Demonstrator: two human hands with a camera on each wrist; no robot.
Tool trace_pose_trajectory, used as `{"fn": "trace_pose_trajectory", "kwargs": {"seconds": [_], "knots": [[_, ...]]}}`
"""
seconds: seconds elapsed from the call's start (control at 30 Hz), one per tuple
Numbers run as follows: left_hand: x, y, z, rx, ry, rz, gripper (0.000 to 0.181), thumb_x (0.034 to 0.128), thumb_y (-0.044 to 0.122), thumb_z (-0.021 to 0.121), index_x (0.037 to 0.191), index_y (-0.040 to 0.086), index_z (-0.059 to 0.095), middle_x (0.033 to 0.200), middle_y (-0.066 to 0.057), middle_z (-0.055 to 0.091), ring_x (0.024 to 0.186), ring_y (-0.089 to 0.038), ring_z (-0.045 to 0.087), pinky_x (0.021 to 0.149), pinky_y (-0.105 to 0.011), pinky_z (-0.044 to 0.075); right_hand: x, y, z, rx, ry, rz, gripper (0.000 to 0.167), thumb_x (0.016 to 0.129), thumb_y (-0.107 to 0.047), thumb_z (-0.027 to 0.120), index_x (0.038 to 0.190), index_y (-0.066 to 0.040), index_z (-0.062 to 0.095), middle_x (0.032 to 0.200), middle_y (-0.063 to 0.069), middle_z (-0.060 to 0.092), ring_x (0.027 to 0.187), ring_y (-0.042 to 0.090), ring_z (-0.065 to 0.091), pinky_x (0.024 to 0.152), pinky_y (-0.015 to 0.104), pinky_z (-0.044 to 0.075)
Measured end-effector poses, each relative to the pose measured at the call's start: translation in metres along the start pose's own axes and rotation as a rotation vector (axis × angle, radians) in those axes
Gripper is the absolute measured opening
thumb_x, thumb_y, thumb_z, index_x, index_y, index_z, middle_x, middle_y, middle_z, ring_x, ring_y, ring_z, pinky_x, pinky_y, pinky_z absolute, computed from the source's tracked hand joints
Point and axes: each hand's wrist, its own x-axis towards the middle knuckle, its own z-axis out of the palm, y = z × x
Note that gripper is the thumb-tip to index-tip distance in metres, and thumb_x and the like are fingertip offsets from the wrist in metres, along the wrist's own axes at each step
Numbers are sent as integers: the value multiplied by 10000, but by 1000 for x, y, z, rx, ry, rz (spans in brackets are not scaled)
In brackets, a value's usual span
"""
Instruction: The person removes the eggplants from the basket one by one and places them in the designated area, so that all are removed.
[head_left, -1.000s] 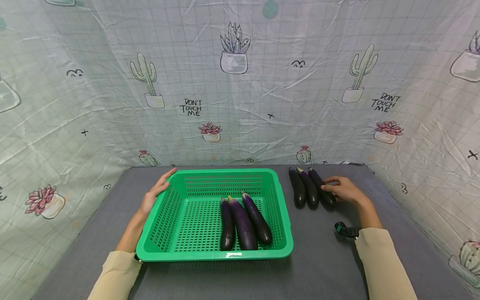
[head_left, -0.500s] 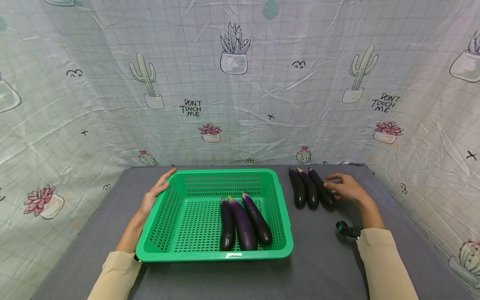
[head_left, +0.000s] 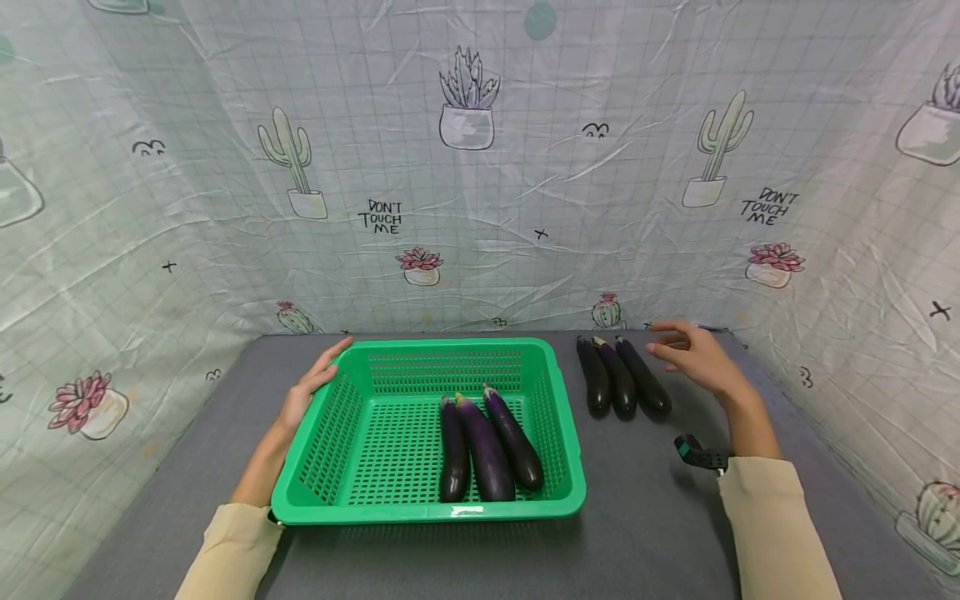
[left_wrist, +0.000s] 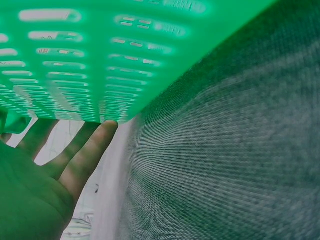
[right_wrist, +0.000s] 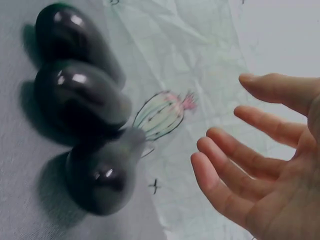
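A green plastic basket (head_left: 427, 512) sits on the grey table, with three eggplants (head_left: 489, 454) lying side by side in its right half. Along the basket's left rim rests my left hand (head_left: 303, 396); in the left wrist view its straight fingers (left_wrist: 82, 165) touch the slotted side wall. To the right of the basket, three more eggplants (head_left: 622, 379) lie in a row on the table. My right hand (head_left: 697, 358) hovers just right of that row and holds nothing. In the right wrist view its fingers (right_wrist: 235, 175) are loosely bent, apart from the eggplants (right_wrist: 80, 100).
A fabric sheet (head_left: 480, 208) printed with cacti hangs behind the grey table (head_left: 630, 517) and down both sides. A black strap device (head_left: 701, 452) sits at my right wrist.
My right hand has let go of the rightmost eggplant on the table and lifted up and slightly right. The left hand, the basket and the eggplants stay where they were.
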Motion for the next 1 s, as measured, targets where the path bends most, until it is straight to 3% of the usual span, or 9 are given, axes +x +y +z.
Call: {"fn": "trace_pose_trajectory", "kwargs": {"seconds": [0.17,0.3,0.6,0.77,0.9,1.0], "knots": [[0,0,0,26,13,-11,571,1156,233,213,1674,68,37,1732,-158,-25,1400,29,395,1077,-177,434,-2,-13,1,0,5,-40,600,1069,-331,588,1557,-27,418,1465,319,519,1275,467,583,867,354,609],[0,1,1,51,19,-29,580,1157,246,217,1671,53,31,1729,-204,-54,1390,21,385,1064,-170,435,-4,-24,4,-5,-3,-70,605,1073,-335,581,1570,-40,402,1474,314,507,1286,465,575,949,497,584],[-2,5,2,52,16,-44,576,1158,259,210,1674,70,38,1722,-235,-58,1381,13,395,1059,-170,442,-10,-50,13,-53,7,-145,581,1066,-358,591,1550,-71,447,1468,300,530,1339,475,520,1028,662,466],[-2,5,2,32,0,-46,573,1159,257,194,1675,76,24,1715,-253,-68,1384,15,413,1066,-177,447,-13,-60,16,-81,6,-152,580,1063,-377,593,1539,-75,457,1461,279,548,1354,465,514,1024,667,462],[-2,4,2,54,14,-54,572,1158,264,201,1677,84,40,1722,-237,-57,1483,-139,351,1062,-167,435,-15,-68,21,-88,-2,-188,553,1062,-349,600,1528,-78,476,1443,263,570,1335,447,541,1016,648,481],[-1,4,2,102,37,-56,570,1157,266,215,1678,86,68,1729,-226,-47,1570,-353,174,1052,-131,388,-15,-73,25,-80,-12,-228,517,1064,-306,603,1517,-81,492,1427,252,585,1321,430,557,1026,636,483]]}}
